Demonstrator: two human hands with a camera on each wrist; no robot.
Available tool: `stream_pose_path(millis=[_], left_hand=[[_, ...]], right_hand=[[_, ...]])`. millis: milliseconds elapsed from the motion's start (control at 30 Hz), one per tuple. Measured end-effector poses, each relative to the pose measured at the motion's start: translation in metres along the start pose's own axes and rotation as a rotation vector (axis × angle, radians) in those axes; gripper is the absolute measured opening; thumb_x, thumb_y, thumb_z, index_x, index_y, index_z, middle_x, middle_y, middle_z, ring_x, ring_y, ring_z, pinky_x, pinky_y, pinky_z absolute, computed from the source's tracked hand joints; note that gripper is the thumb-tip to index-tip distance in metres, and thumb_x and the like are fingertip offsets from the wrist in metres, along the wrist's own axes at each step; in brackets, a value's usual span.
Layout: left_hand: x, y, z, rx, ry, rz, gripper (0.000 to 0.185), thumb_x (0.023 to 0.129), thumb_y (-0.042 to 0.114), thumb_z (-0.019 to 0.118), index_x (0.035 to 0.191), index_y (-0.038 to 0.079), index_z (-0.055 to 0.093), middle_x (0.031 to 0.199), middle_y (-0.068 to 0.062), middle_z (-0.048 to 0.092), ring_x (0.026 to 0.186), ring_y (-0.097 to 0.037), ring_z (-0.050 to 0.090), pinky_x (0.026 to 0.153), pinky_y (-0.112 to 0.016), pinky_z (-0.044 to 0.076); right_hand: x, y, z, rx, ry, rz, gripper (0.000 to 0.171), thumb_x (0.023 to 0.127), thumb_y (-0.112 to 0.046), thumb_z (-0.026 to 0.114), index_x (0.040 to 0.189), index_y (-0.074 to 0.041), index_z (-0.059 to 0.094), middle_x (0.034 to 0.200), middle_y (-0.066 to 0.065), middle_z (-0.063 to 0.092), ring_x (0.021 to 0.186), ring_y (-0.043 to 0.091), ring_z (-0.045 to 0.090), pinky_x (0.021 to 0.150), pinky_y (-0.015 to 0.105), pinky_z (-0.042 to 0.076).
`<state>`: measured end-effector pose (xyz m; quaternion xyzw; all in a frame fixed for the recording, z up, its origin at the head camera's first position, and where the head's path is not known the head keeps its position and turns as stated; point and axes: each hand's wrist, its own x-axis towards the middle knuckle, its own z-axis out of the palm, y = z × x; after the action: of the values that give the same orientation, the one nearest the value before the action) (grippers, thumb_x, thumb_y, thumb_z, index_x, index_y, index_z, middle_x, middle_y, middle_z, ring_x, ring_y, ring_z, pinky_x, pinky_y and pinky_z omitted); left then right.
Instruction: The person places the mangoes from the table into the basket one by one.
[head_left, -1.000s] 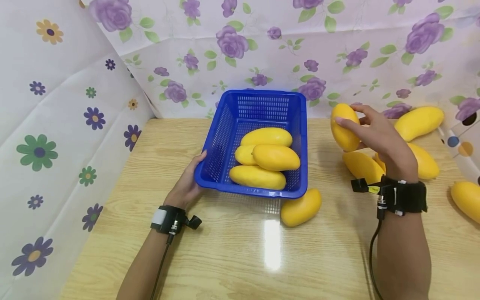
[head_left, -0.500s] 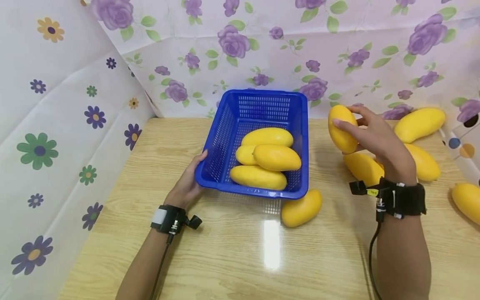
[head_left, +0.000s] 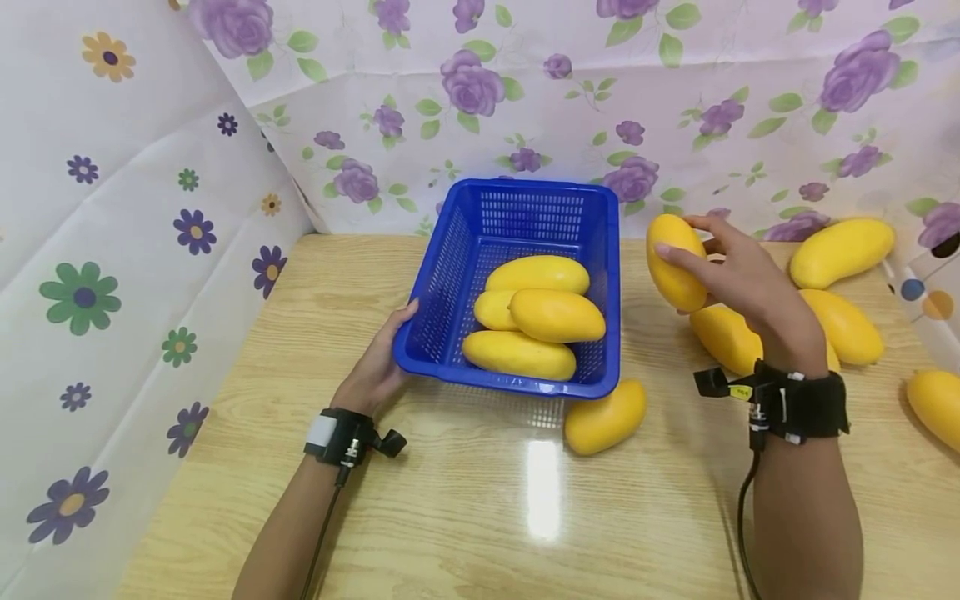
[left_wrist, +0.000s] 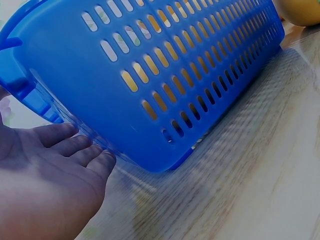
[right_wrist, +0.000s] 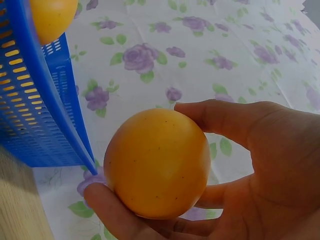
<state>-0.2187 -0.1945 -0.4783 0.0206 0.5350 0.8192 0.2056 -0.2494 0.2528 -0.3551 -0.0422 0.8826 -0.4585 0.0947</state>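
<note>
A blue plastic basket [head_left: 617,333] with slotted walls stands on the table, several yellow mangoes [head_left: 557,315] lying in its front half. My left hand [head_left: 372,364] holds the basket's left front corner, thumb at the rim. In the left wrist view the fingers [left_wrist: 75,145] lie along the outer wall. To the basket's right, my right hand [head_left: 738,267] grips a single mango [head_left: 677,262] between thumb and fingers, raised above the table. The right wrist view shows that mango [right_wrist: 157,162] end-on, with small dark specks, apart from the basket wall [right_wrist: 30,95].
One mango [head_left: 606,417] lies by the basket's front right corner. Several more lie at the right, among them a mango [head_left: 842,252] near the back wall and a mango [head_left: 937,408] at the far right. A floral sheet [head_left: 480,125] backs the wooden table [head_left: 450,517].
My right hand has moved slightly left with the mango, closer to the basket. My left hand and the basket hold their places; the whole view has shifted a little.
</note>
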Motion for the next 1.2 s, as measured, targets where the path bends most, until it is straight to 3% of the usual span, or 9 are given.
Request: stream_pose_path(millis=[200, 433, 767, 1200], left_hand=[[0.000, 0.001, 0.001, 0.001, -0.005, -0.004, 0.068, 0.103, 0.054, 0.048, 0.160, 0.023, 0.026, 0.158, -0.022, 0.028, 0.131, -0.032, 0.042, 0.099, -0.042, 0.045], [0.001, 0.002, 0.002, 0.010, -0.013, 0.000, 0.069, 0.103, 0.055, 0.047, 0.161, 0.024, 0.024, 0.159, -0.022, 0.027, 0.132, -0.033, 0.040, 0.100, -0.042, 0.044], [0.001, 0.000, 0.000, 0.006, -0.012, 0.001, 0.068, 0.103, 0.054, 0.047, 0.160, 0.023, 0.026, 0.157, -0.022, 0.029, 0.130, -0.031, 0.042, 0.098, -0.041, 0.045], [0.001, 0.000, 0.000, 0.012, -0.028, 0.003, 0.070, 0.103, 0.055, 0.048, 0.160, 0.022, 0.026, 0.156, -0.022, 0.029, 0.128, -0.030, 0.043, 0.095, -0.039, 0.047]], right_hand=[[-0.002, -0.004, 0.005, 0.003, -0.011, -0.006, 0.085, 0.095, -0.059, 0.061, 0.161, -0.019, 0.025, 0.141, 0.026, 0.043, 0.095, 0.026, 0.059, 0.068, 0.033, 0.058], [-0.002, -0.007, 0.015, 0.052, -0.022, -0.037, 0.079, 0.096, -0.054, 0.062, 0.160, -0.019, 0.029, 0.135, 0.024, 0.045, 0.087, 0.024, 0.063, 0.065, 0.036, 0.060], [-0.007, -0.020, 0.030, -0.003, -0.027, -0.096, 0.073, 0.096, -0.055, 0.062, 0.157, -0.026, 0.035, 0.125, 0.019, 0.055, 0.098, 0.030, 0.059, 0.066, 0.036, 0.057], [-0.016, -0.036, 0.047, 0.031, -0.102, -0.094, 0.075, 0.093, -0.060, 0.064, 0.156, -0.033, 0.035, 0.136, 0.009, 0.053, 0.114, 0.029, 0.056, 0.079, 0.038, 0.055]])
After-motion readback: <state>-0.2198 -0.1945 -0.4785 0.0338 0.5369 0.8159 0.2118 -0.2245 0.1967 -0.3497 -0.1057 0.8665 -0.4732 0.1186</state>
